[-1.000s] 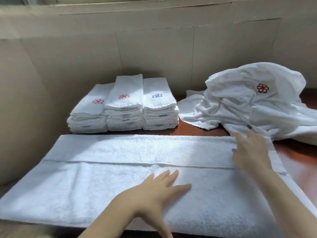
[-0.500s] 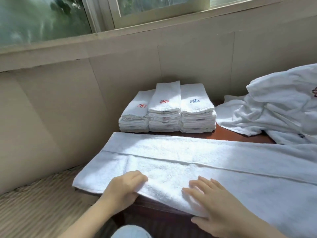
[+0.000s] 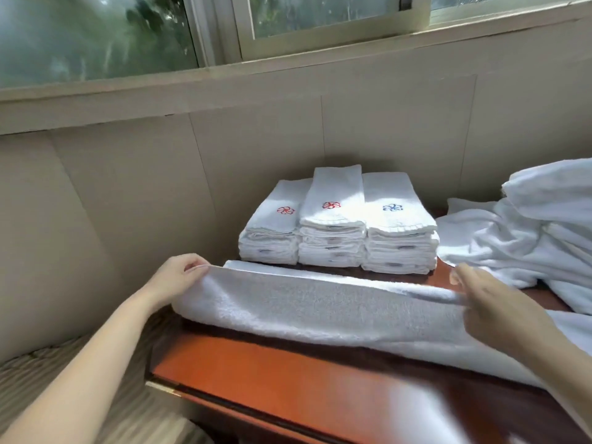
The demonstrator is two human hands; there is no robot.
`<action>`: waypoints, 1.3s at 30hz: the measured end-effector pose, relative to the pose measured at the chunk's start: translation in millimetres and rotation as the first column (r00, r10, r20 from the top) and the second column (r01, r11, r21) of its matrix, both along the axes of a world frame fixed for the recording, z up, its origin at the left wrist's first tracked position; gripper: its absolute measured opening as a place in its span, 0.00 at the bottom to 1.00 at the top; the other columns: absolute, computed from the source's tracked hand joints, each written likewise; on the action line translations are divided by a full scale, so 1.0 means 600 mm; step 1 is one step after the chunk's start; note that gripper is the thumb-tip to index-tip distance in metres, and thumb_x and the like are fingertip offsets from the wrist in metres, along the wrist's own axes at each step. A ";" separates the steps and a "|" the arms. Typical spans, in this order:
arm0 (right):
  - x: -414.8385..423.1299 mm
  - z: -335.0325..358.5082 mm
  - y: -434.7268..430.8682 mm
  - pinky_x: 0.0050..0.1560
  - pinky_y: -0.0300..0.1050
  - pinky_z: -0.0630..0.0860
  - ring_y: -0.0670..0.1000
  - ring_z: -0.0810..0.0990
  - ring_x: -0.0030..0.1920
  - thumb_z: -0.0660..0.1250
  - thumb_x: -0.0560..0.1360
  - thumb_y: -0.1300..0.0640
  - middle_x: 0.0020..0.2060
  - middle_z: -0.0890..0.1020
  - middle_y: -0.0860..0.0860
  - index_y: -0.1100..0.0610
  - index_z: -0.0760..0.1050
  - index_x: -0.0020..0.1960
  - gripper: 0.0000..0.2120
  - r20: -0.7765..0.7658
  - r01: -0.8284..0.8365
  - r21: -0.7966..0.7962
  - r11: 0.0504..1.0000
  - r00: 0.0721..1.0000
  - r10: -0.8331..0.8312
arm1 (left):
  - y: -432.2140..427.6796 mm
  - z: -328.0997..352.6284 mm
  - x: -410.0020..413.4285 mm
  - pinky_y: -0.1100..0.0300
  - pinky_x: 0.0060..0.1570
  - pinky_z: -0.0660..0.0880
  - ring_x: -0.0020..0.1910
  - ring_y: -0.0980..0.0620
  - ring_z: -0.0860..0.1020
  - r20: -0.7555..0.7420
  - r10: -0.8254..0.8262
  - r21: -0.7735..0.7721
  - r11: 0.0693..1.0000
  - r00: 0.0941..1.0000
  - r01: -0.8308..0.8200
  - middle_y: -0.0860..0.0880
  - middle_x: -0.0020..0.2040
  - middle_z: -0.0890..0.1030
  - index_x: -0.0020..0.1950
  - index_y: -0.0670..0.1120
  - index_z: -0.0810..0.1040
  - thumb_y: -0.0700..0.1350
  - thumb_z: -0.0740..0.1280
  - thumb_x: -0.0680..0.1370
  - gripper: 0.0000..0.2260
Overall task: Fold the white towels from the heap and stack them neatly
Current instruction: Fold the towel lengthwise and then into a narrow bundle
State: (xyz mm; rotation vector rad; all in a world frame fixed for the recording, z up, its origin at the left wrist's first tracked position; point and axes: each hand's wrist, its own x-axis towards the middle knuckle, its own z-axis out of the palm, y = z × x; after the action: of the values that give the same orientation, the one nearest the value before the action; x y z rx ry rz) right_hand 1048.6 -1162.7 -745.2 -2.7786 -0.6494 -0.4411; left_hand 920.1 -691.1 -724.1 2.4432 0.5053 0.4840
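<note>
Since half a second ago the near edge of the towel (image 3: 320, 302) has come up off the front of the worktop (image 3: 288, 366) and is being carried away from the person. Bare red-brown wood is now showing at 6 o'clock where cloth was lying, and both hands have gone up and apart with the edge.

The left hand (image 3: 179, 277) is pinching the lifted edge at the towel's 9 o'clock end, fingers curled over the hem. The right hand (image 3: 493, 306) is lying on the same edge toward 3 o'clock. It is blurred, so I cannot tell whether it is grasping the cloth or only pressing on it. The towel is rolling over on itself across the middle of the worktop, its right part trailing off toward 4 o'clock.

Beyond it, at 12 o'clock, three stacks (image 3: 336, 232) of folded towels are standing side by side and touching, two showing red emblems and one a blue. The heap (image 3: 519, 245) is lying at 2 o'clock, just beside the stacks. A window (image 3: 320, 14) is running along the wall above.
</note>
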 end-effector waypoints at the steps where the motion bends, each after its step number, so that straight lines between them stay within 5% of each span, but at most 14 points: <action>1: 0.031 0.000 0.001 0.40 0.49 0.72 0.56 0.75 0.50 0.58 0.68 0.66 0.47 0.74 0.50 0.53 0.63 0.52 0.15 -0.018 0.015 -0.034 0.999 1.000 -0.016 | 0.002 -0.007 0.027 0.65 0.42 0.70 0.44 0.57 0.77 0.022 0.028 -0.042 0.999 0.999 -0.027 0.54 0.43 0.82 0.42 0.51 0.81 0.43 0.66 0.77 0.07; 5: 0.123 -0.032 0.002 0.44 0.43 0.68 0.52 0.75 0.55 0.58 0.74 0.57 0.48 0.75 0.50 0.53 0.61 0.47 0.06 -0.162 -0.003 -0.342 0.940 0.985 -0.056 | 0.004 -0.047 0.120 0.61 0.39 0.71 0.44 0.52 0.78 -0.052 0.075 -0.054 0.996 0.996 -0.078 0.52 0.42 0.81 0.40 0.49 0.80 0.44 0.67 0.75 0.05; 10: 0.182 -0.049 -0.004 0.36 0.38 0.57 0.46 0.67 0.43 0.56 0.76 0.53 0.33 0.63 0.42 0.49 0.54 0.35 0.15 -0.075 -0.009 -0.457 0.890 0.997 -0.028 | 0.014 -0.085 0.185 0.57 0.42 0.69 0.47 0.51 0.76 -0.210 0.231 0.196 0.962 0.950 -0.190 0.55 0.46 0.79 0.43 0.54 0.76 0.52 0.63 0.76 0.05; 18: 0.213 -0.054 -0.003 0.41 0.38 0.70 0.47 0.72 0.45 0.55 0.73 0.59 0.37 0.71 0.44 0.48 0.61 0.35 0.10 -0.217 0.007 -0.475 0.880 0.968 -0.125 | -0.007 -0.101 0.226 0.53 0.46 0.69 0.55 0.39 0.76 -0.178 0.320 0.487 0.850 0.931 -0.199 0.43 0.56 0.78 0.56 0.44 0.69 0.52 0.57 0.82 0.12; 20: 0.198 -0.062 0.009 0.34 0.36 0.66 0.47 0.72 0.44 0.55 0.72 0.57 0.36 0.69 0.43 0.48 0.59 0.36 0.09 -0.196 0.019 -0.545 0.838 0.969 -0.150 | -0.008 -0.102 0.225 0.53 0.49 0.70 0.56 0.40 0.76 -0.178 0.363 0.463 0.851 0.915 -0.247 0.45 0.57 0.77 0.57 0.44 0.71 0.56 0.59 0.80 0.16; 24: 0.169 -0.081 0.025 0.41 0.43 0.69 0.49 0.77 0.52 0.53 0.74 0.56 0.49 0.76 0.44 0.50 0.58 0.41 0.05 -0.118 0.067 -0.528 0.847 0.981 -0.151 | 0.016 -0.095 0.216 0.56 0.46 0.69 0.53 0.43 0.76 -0.243 0.399 0.227 0.910 0.884 -0.348 0.48 0.51 0.76 0.51 0.45 0.74 0.60 0.64 0.75 0.18; 29: 0.151 -0.080 0.023 0.41 0.43 0.69 0.49 0.78 0.54 0.52 0.75 0.57 0.51 0.77 0.45 0.50 0.59 0.45 0.03 -0.094 0.089 -0.502 0.860 0.983 -0.156 | 0.051 -0.096 0.177 0.59 0.32 0.62 0.30 0.48 0.68 -0.233 0.359 -0.175 0.899 0.904 -0.402 0.48 0.29 0.70 0.29 0.44 0.69 0.50 0.66 0.78 0.19; 31: 0.146 -0.080 0.019 0.41 0.42 0.69 0.49 0.77 0.54 0.52 0.74 0.57 0.51 0.76 0.45 0.50 0.59 0.45 0.03 -0.084 0.090 -0.497 0.863 0.985 -0.151 | 0.060 -0.094 0.154 0.61 0.29 0.61 0.26 0.51 0.66 -0.268 0.296 -0.269 0.891 0.917 -0.366 0.50 0.27 0.68 0.28 0.45 0.69 0.44 0.69 0.75 0.17; 35: 0.132 -0.083 0.028 0.39 0.42 0.69 0.49 0.79 0.52 0.53 0.75 0.56 0.49 0.78 0.45 0.50 0.61 0.45 0.02 -0.029 0.140 -0.478 0.867 0.984 -0.175 | 0.060 -0.089 0.126 0.61 0.33 0.67 0.33 0.53 0.73 -0.180 0.215 -0.279 0.925 0.960 -0.259 0.50 0.36 0.77 0.41 0.43 0.75 0.44 0.67 0.76 0.06; 39: 0.119 -0.074 0.061 0.39 0.44 0.72 0.51 0.80 0.49 0.54 0.77 0.57 0.42 0.74 0.47 0.52 0.58 0.46 0.04 0.022 0.180 -0.293 0.939 0.983 -0.181 | 0.046 -0.085 0.126 0.60 0.32 0.64 0.31 0.53 0.67 -0.120 0.177 -0.213 0.957 0.977 -0.199 0.52 0.33 0.71 0.36 0.45 0.69 0.50 0.60 0.80 0.15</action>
State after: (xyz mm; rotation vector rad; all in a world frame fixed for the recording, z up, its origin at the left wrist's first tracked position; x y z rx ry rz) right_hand 1119.8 -1125.9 -789.4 -3.1385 -0.4946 -0.4003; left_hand 995.8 -663.2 -775.1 2.2204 0.7964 0.3608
